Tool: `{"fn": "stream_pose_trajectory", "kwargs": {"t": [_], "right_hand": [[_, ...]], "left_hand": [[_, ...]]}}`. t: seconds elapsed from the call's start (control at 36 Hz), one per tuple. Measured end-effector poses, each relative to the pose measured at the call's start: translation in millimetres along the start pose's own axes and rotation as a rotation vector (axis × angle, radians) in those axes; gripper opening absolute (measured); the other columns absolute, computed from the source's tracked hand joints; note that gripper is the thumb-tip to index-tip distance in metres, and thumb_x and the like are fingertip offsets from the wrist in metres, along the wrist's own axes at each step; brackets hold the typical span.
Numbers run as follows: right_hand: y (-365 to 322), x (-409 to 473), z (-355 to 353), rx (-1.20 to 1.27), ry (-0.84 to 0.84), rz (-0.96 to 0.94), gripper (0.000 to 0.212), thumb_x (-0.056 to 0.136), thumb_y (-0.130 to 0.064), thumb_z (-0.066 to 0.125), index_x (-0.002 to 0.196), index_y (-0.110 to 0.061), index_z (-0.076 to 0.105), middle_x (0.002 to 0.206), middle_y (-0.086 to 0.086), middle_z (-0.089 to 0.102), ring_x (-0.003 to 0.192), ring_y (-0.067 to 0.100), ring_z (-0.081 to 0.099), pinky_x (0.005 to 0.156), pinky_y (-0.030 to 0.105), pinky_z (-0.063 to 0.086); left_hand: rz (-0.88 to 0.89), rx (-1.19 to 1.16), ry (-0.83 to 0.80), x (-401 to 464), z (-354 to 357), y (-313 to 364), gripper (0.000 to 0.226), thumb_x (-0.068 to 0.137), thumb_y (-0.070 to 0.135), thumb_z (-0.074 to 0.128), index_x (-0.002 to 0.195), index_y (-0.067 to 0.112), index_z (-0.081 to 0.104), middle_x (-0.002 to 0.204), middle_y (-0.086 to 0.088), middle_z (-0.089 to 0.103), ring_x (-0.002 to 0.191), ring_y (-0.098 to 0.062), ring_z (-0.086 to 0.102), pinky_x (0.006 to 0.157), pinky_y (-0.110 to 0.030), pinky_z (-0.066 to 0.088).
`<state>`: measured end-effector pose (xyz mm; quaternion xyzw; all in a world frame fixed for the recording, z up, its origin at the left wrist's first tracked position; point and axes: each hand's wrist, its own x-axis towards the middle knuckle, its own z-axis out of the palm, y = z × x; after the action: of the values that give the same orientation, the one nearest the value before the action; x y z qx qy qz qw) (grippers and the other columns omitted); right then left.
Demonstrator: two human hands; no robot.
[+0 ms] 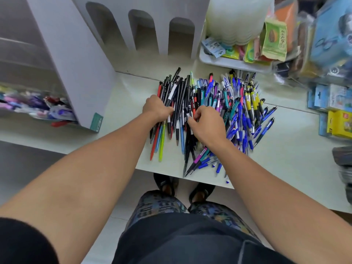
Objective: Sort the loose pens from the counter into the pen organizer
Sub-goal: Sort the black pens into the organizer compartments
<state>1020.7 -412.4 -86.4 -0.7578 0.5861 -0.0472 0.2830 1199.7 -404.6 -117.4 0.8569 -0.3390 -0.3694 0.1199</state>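
Both hands work the pens (207, 111) heaped on the surface: the left hand (157, 107) closes its grip on a black bundle, the right hand (206, 123) pinches one beside it, seemingly gathering like colours for the organizer (106, 35) beyond.

Counter (118, 103): smooth pale laminate look, slight sheen, seam lines visible. Pens (219, 103): mostly plastic barrels, glossy on the blue and black ones, a few translucent; some carry white paper-like labels. Organizer (144, 25): matt grey board or plastic, can't tell which, flat finish, arched cut-outs with clean edges. White tray (228, 62): smooth plastic, mild gloss. Green packet (274, 42) in it: printed foil or paper pouch, low sheen. Stack of white tubs (238, 18): translucent plastic, ribbed rims. Boxes at right (331, 98): printed card under glossy clear wrap. Shorts (186, 242): dark woven cloth, matt. Floor (122, 212): smooth tile, satin.
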Motion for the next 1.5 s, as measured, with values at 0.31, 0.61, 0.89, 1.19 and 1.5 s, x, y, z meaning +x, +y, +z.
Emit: {"fn": "stream_pose_trajectory", "kwargs": {"t": [0.31, 0.61, 0.89, 1.19, 1.5], "right_hand": [[-13, 3, -4, -0.036, 0.080, -0.052, 0.022, 0.094, -0.035, 0.062, 0.080, -0.018, 0.062, 0.072, -0.003, 0.061, 0.064, 0.015, 0.058, 0.062, 0.035, 0.053], [-75, 10, 29, 0.395, -0.281, -0.057, 0.034, 0.085, -0.020, 0.076, 0.116, -0.012, 0.066, 0.103, -0.001, 0.065, 0.087, 0.011, 0.059, 0.078, 0.027, 0.046], [-89, 17, 58, 0.576, -0.447, 0.204, 0.038, 0.075, -0.022, 0.091, 0.097, 0.001, 0.071, 0.074, 0.001, 0.060, 0.065, 0.013, 0.055, 0.066, 0.029, 0.051], [-84, 15, 57, 0.487, -0.413, -0.012, 0.029, 0.090, -0.004, 0.066, 0.117, -0.015, 0.068, 0.089, -0.001, 0.065, 0.071, 0.013, 0.060, 0.062, 0.021, 0.050], [-89, 0, 83, -0.340, -0.465, -0.358, 0.038, 0.100, -0.043, 0.054, 0.122, -0.011, 0.051, 0.116, 0.012, 0.062, 0.105, 0.036, 0.063, 0.078, 0.041, 0.048]], "left_hand": [[-0.065, -0.450, -0.004, 18, -36, -44, 0.031, 0.090, 0.012, 0.064, 0.119, 0.012, 0.052, 0.107, -0.009, 0.059, 0.087, -0.020, 0.058, 0.072, -0.032, 0.049], [0.004, -0.990, -0.060, 11, -62, -37, 0.027, 0.093, 0.001, 0.064, 0.115, 0.015, 0.060, 0.085, -0.005, 0.063, 0.076, -0.019, 0.064, 0.072, -0.034, 0.056], [0.103, -1.087, -0.011, 5, -88, -25, 0.024, 0.093, -0.002, 0.065, 0.111, 0.012, 0.057, 0.085, -0.005, 0.063, 0.074, -0.015, 0.065, 0.076, -0.031, 0.058], [0.207, -0.926, 0.134, -3, -101, -17, 0.027, 0.090, 0.002, 0.068, 0.111, 0.013, 0.057, 0.093, -0.008, 0.064, 0.084, -0.019, 0.066, 0.084, -0.037, 0.059], [0.339, -0.490, 0.128, -16, -113, -50, 0.041, 0.094, 0.008, 0.067, 0.129, 0.023, 0.053, 0.099, 0.010, 0.064, 0.089, -0.010, 0.063, 0.081, -0.023, 0.054]]}}
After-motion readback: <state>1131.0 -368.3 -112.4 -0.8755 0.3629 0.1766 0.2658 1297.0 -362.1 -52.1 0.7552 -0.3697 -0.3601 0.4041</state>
